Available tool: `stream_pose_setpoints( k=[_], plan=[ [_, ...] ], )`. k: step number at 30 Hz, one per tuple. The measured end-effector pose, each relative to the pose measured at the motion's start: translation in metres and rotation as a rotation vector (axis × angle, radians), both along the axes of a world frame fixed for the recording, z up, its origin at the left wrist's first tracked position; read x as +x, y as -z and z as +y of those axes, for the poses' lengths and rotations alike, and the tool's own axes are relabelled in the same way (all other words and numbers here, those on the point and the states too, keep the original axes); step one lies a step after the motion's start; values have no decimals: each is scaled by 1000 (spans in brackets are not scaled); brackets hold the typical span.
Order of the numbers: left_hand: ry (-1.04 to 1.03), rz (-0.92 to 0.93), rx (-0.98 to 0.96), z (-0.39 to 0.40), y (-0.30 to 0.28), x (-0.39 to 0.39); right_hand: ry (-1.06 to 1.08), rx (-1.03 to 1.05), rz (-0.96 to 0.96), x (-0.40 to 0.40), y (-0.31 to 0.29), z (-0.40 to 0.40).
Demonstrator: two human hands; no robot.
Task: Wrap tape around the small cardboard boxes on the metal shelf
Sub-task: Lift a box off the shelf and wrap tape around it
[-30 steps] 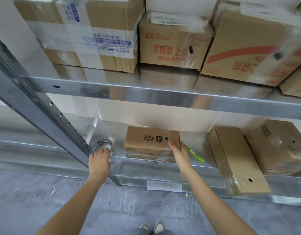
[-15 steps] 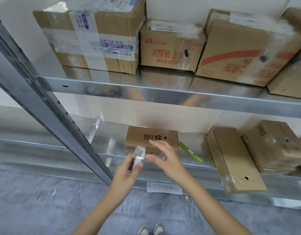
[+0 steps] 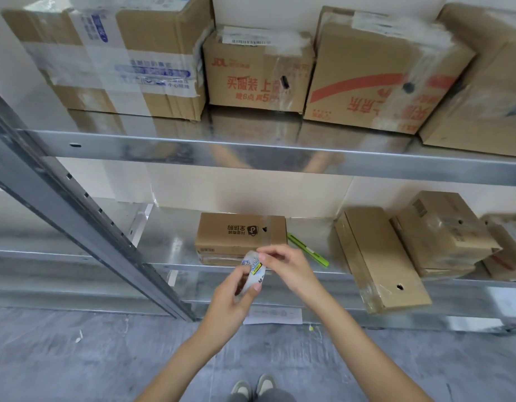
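A roll of clear tape (image 3: 251, 272) is held in front of the lower metal shelf (image 3: 169, 248), gripped from below by the left hand (image 3: 232, 300) while the fingers (image 3: 268, 252) of the right hand (image 3: 288, 268) are pinched at its upper edge. Just behind it, a small cardboard box (image 3: 239, 233) is seen lying flat on the shelf, a green pen (image 3: 307, 249) beside its right end. Further boxes (image 3: 378, 256) are stacked to the right.

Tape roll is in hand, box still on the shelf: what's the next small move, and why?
Probably peel the tape end free: the left hand holds the roll, the right hand pinches at its edge, and no strip reaches the box yet.
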State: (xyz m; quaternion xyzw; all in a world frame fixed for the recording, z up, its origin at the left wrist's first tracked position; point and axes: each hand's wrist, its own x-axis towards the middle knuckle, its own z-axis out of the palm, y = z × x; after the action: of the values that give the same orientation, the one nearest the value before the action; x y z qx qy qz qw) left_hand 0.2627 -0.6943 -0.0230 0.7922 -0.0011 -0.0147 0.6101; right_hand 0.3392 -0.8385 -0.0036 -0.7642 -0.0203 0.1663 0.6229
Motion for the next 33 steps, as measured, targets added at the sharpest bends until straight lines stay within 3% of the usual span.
stream_pose_setpoints(
  k=[9,19,25,33],
  plan=[
    [71,-18,201,1,5,4,-9,-44,-85,8,0,-4],
    [120,-122,469,-2,1,9,55,-154,-28,12,6,6],
    [114,-108,467,1,-3,13,-15,-32,235,27,0,-11],
    [170,-152,487,5,-1,16,-155,-152,219,41,-6,-21]
  ],
)
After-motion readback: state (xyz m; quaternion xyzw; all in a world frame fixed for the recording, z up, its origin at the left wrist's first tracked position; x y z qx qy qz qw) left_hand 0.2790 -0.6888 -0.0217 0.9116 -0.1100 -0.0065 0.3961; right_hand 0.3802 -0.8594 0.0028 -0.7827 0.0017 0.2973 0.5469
